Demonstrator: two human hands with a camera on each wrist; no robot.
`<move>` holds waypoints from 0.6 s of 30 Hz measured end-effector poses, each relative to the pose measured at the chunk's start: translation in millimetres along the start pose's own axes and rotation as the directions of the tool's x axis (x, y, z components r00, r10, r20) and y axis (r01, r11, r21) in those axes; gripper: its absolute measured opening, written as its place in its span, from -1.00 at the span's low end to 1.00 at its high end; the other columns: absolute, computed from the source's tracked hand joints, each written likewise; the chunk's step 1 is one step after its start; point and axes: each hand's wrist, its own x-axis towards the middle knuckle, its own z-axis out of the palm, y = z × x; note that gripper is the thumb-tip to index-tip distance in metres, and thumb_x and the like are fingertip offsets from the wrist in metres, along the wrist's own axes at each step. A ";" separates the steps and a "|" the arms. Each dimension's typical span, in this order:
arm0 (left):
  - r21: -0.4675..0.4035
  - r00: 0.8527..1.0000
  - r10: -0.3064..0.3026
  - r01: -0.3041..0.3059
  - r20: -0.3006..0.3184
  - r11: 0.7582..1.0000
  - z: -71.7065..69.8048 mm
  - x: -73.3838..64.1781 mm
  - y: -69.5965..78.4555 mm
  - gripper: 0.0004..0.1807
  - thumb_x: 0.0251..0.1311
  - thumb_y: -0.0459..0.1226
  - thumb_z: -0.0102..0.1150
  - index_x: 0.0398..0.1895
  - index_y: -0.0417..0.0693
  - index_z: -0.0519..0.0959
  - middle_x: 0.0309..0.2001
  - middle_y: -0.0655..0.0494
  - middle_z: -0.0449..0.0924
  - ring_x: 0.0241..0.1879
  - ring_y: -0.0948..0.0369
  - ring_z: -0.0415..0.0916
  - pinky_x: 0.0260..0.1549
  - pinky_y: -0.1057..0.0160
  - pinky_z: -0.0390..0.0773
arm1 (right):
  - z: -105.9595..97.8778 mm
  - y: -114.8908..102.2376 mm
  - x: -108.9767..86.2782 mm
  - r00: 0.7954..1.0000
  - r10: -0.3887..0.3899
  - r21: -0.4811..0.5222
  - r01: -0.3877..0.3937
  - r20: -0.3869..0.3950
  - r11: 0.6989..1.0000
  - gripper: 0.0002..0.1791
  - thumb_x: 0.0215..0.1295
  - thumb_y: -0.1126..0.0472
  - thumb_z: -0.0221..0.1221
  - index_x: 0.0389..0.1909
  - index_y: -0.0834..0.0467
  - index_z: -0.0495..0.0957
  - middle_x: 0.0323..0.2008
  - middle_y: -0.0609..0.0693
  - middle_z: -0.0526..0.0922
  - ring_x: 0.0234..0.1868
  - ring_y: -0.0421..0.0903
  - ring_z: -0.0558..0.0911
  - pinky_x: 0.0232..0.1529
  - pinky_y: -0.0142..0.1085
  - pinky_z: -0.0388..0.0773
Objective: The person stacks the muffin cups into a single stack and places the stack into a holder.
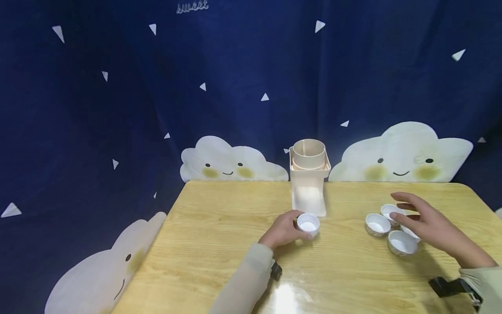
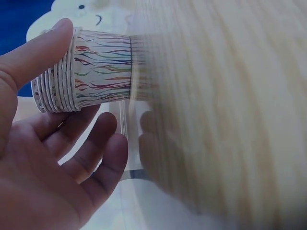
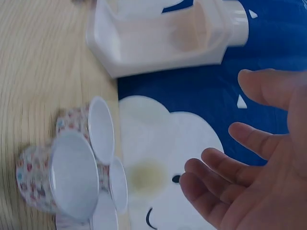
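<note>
Near the middle of the table, my left hand [image 1: 285,229] grips a nested stack of small paper cups [image 2: 103,69] with wavy coloured lines outside and white insides. The thumb lies over the stacked rims in the left wrist view, fingers on the other side; the stack's base stands at the wooden surface. To the right, my right hand [image 1: 429,224] hovers with fingers apart, holding nothing, over several small cups [image 1: 402,243] grouped together. These cups have a speckled, colourful pattern outside and white insides; the hand partly hides the rear ones.
A cream plastic holder [image 1: 309,185] with a round open tube on top stands at the table's back, just beyond the left hand. The wooden table [image 1: 219,244] ends against a dark blue curtain [image 1: 235,65] printed with clouds and triangles.
</note>
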 end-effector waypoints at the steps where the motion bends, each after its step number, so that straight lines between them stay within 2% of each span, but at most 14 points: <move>1: -0.002 1.000 0.003 -0.003 0.000 1.000 0.1 -0.2 -0.5 -0.40 -0.16 -0.15 0.60 0.05 0.13 0.60 -0.17 0.29 0.63 -0.27 0.39 0.48 -0.19 0.41 0.47 | -1.7 2.1 -0.9 1.000 0.019 0.000 -0.019 0.006 1.000 -0.26 0.49 0.01 0.07 0.46 0.36 0.08 0.36 0.48 0.23 0.22 0.45 0.34 -0.11 -0.43 0.49; 4: -0.006 1.000 0.017 -0.017 0.001 1.000 0.4 -0.6 -1.2 -0.38 -0.15 -0.17 0.60 0.07 0.10 0.58 -0.12 0.26 0.63 -0.23 0.39 0.48 -0.16 0.41 0.47 | -7.2 8.6 -3.2 0.997 0.076 0.005 -0.076 0.015 0.997 -0.22 0.51 -0.03 0.03 0.48 0.39 0.00 0.37 0.53 0.16 0.24 0.52 0.29 -0.06 -0.02 0.56; 5: -0.007 1.000 0.020 -0.020 0.001 1.000 0.4 -0.6 -1.2 -0.38 -0.15 -0.17 0.60 0.08 0.09 0.58 -0.11 0.25 0.63 -0.22 0.40 0.49 -0.15 0.42 0.47 | -8.8 11.2 -3.9 0.996 0.090 0.002 -0.090 0.014 0.996 -0.21 0.52 -0.03 0.01 0.48 0.40 -0.02 0.37 0.54 0.15 0.24 0.54 0.28 -0.10 0.00 0.55; 6: -0.009 1.000 0.021 -0.021 0.001 1.000 0.6 -0.6 -1.3 -0.37 -0.14 -0.17 0.59 0.09 0.09 0.57 -0.11 0.25 0.64 -0.22 0.40 0.49 -0.15 0.42 0.48 | -10.1 14.0 -4.7 0.995 0.096 0.002 -0.096 0.006 0.995 -0.21 0.52 -0.03 0.01 0.48 0.41 -0.02 0.36 0.55 0.16 0.22 0.55 0.28 -0.11 -0.03 0.56; 9: -0.015 1.000 0.015 -0.015 0.001 1.000 1.2 -0.7 -2.0 -0.37 -0.14 -0.17 0.59 0.09 0.08 0.56 -0.12 0.25 0.63 -0.23 0.40 0.49 -0.18 0.42 0.48 | -14.1 22.9 -6.9 0.994 0.108 -0.015 -0.108 -0.013 0.994 -0.24 0.52 -0.02 0.01 0.45 0.43 0.02 0.33 0.56 0.19 0.16 0.51 0.32 -0.22 -0.42 0.49; 10: -0.019 1.000 0.008 -0.008 0.000 1.000 1.3 -0.8 -2.3 -0.37 -0.14 -0.17 0.59 0.09 0.09 0.55 -0.13 0.26 0.63 -0.24 0.40 0.49 -0.19 0.42 0.48 | -15.3 26.4 -7.9 0.994 0.105 -0.022 -0.106 -0.021 0.994 -0.25 0.52 -0.01 0.02 0.44 0.44 0.05 0.31 0.55 0.21 0.14 0.32 0.43 -0.29 -0.53 0.41; 11: -0.022 1.000 0.002 -0.002 -0.001 1.000 1.2 -0.9 -2.5 -0.37 -0.14 -0.16 0.59 0.09 0.10 0.55 -0.14 0.27 0.63 -0.25 0.40 0.49 -0.20 0.42 0.48 | -16.4 29.4 -8.9 0.994 0.105 -0.030 -0.106 -0.029 0.994 -0.27 0.52 0.00 0.02 0.43 0.44 0.07 0.30 0.54 0.24 0.10 0.28 0.45 -0.36 -0.61 0.32; 13: -0.027 1.000 -0.006 0.006 -0.001 1.000 1.0 -1.0 -2.7 -0.38 -0.14 -0.15 0.59 0.08 0.11 0.56 -0.17 0.28 0.62 -0.28 0.39 0.48 -0.23 0.41 0.48 | -18.3 35.3 -10.7 0.993 0.108 -0.042 -0.110 -0.043 0.993 -0.29 0.51 0.01 0.03 0.40 0.45 0.11 0.27 0.54 0.27 -0.01 -0.17 0.52 -0.38 -0.66 0.29; 16: -0.025 1.000 -0.013 0.013 0.001 1.000 0.2 -1.3 -2.8 -0.38 -0.14 -0.13 0.60 0.08 0.14 0.57 -0.18 0.30 0.62 -0.29 0.39 0.47 -0.24 0.41 0.48 | -20.1 42.0 -12.9 0.990 0.130 -0.049 -0.132 -0.048 0.990 -0.30 0.52 0.01 0.02 0.38 0.48 0.12 0.25 0.55 0.27 -0.02 -0.17 0.51 -0.40 -0.64 0.27; 17: -0.023 1.000 -0.015 0.015 0.003 1.000 -0.1 -1.4 -2.8 -0.38 -0.14 -0.13 0.60 0.08 0.14 0.57 -0.19 0.31 0.62 -0.29 0.39 0.47 -0.24 0.41 0.48 | -20.2 43.3 -13.2 0.989 0.141 -0.049 -0.143 -0.044 0.988 -0.29 0.53 0.01 0.00 0.38 0.49 0.11 0.25 0.56 0.26 0.02 0.05 0.51 -0.38 -0.61 0.28; 18: -0.021 1.000 -0.018 0.018 0.004 1.000 -0.3 -1.6 -2.9 -0.38 -0.14 -0.13 0.60 0.08 0.14 0.58 -0.19 0.31 0.62 -0.30 0.39 0.47 -0.24 0.41 0.48 | -20.0 44.9 -13.4 0.988 0.148 -0.049 -0.150 -0.044 0.988 -0.29 0.53 0.01 -0.01 0.37 0.50 0.10 0.24 0.57 0.26 0.04 0.08 0.51 -0.38 -0.59 0.27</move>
